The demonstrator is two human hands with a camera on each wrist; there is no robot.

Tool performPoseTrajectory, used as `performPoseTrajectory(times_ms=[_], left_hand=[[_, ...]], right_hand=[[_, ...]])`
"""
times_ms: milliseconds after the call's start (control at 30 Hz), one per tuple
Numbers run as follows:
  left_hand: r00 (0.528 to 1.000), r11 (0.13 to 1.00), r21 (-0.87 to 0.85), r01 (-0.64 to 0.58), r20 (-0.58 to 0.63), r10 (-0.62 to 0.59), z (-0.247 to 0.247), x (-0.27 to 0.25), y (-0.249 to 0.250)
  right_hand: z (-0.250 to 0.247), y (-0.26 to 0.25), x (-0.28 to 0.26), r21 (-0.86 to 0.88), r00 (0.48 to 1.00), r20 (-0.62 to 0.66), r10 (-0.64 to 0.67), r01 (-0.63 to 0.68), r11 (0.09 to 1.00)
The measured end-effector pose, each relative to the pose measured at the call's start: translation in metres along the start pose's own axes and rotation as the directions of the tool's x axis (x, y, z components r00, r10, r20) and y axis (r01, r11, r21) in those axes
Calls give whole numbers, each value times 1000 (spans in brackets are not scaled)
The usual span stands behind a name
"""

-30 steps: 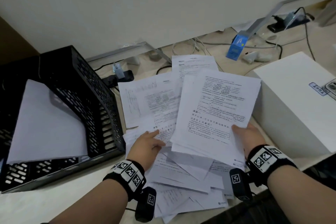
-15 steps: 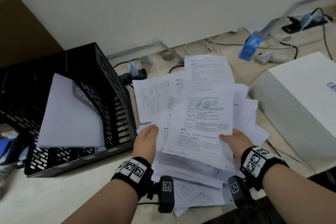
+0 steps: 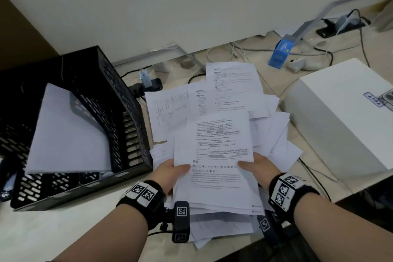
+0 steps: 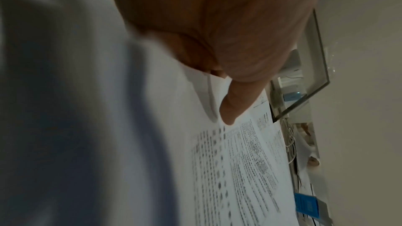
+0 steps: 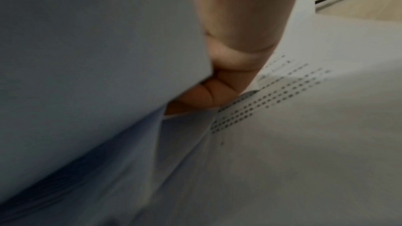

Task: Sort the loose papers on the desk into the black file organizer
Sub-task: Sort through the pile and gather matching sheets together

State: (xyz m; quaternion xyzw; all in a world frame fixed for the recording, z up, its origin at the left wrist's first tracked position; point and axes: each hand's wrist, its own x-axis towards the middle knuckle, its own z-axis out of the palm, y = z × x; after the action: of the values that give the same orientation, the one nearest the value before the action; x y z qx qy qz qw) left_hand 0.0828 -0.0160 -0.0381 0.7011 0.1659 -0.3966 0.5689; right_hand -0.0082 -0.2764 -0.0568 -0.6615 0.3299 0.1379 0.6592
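A stack of printed papers [image 3: 214,155] is held above the desk's loose paper pile [image 3: 176,108]. My left hand [image 3: 172,173] grips its left edge, thumb on top; the left wrist view shows the thumb [image 4: 234,102] pressing the printed sheet [image 4: 239,169]. At the right edge my right hand [image 3: 258,167] grips the same stack, thumb on top; in the right wrist view its fingers [image 5: 208,97] curl under the sheets [image 5: 304,143]. The black file organizer [image 3: 119,100] stands at the left with blank white sheets [image 3: 63,134] leaning inside.
A white box [image 3: 340,125] stands right of the pile. Cables [image 3: 231,53], a blue box [image 3: 280,53] and a power strip [image 3: 340,25] lie along the wall behind. A black charger [image 3: 148,85] sits beside the organizer's far corner.
The right hand brought its papers leftward and nearer to me; the left hand left the pile and took hold of the stack's left edge. Both hands now hold one stack.
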Motion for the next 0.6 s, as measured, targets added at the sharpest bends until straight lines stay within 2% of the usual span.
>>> performPoseTrajectory(times_ms=[100, 233, 333, 400, 500, 600], left_hand=[[999, 996, 79, -43, -13, 44, 8, 2, -2], [977, 975, 140, -171, -102, 186, 7, 0, 6], [946, 954, -11, -299, -134, 295, 3, -5, 26], [928, 922, -125, -365, -125, 351, 2, -14, 46], [904, 859, -290, -422, -64, 423, 0, -21, 73], [891, 849, -289, -442, -34, 452, -2, -23, 85]], right_hand=[[10, -4, -6, 172, 998, 36, 43, -48, 984], [12, -9, -11, 273, 999, 17, 27, -30, 961], [7, -21, -9, 310, 1000, 21, -9, 2, 951], [4, -35, -6, 283, 996, 12, -91, 84, 955], [1, -59, -5, 253, 975, -65, -212, 221, 942], [-4, -74, -9, 227, 960, -84, -266, 278, 933]])
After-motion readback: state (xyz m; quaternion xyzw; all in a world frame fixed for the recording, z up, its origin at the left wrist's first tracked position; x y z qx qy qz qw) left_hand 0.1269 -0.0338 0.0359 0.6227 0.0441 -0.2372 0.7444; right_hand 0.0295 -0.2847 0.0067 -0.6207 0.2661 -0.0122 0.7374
